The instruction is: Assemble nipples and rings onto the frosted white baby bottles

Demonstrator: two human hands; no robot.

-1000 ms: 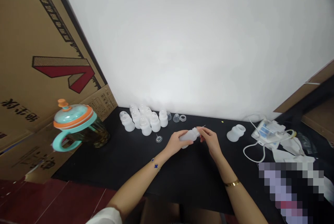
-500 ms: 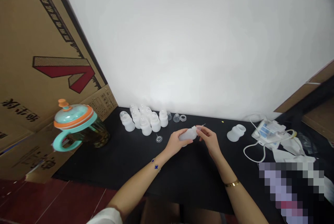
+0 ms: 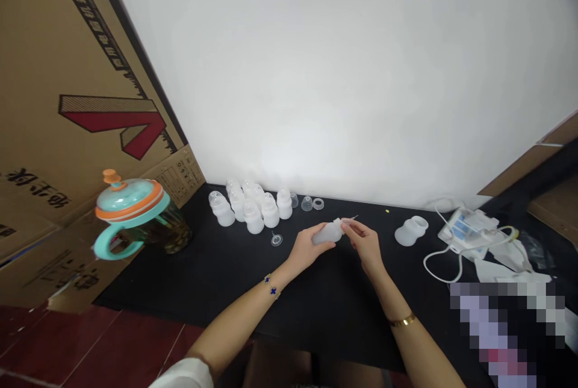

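Note:
My left hand [image 3: 307,249] is wrapped round a frosted white baby bottle [image 3: 327,232], tilted with its mouth toward the right. At that mouth my right hand [image 3: 363,242] pinches a small clear piece [image 3: 351,220] with a thin stem poking out to the upper right; the fingers partly hide it. A similar clear disc with a stem [image 3: 276,239] lies on the black table left of my hands. Behind it stand several capped baby bottles [image 3: 254,218] in a cluster. A clear nipple [image 3: 307,203] and a pale ring [image 3: 318,203] lie beside them.
An open bottle body [image 3: 410,231] lies to the right, near a white cable [image 3: 445,279] and plastic packaging [image 3: 467,231]. A large teal-and-orange jug [image 3: 130,213] stands at left by a big cardboard box [image 3: 36,62]. A white wall [image 3: 338,75] backs the table.
Both hands keep their hold on the bottle and the clear piece at its mouth, with barely any movement. The whole view has shifted slightly.

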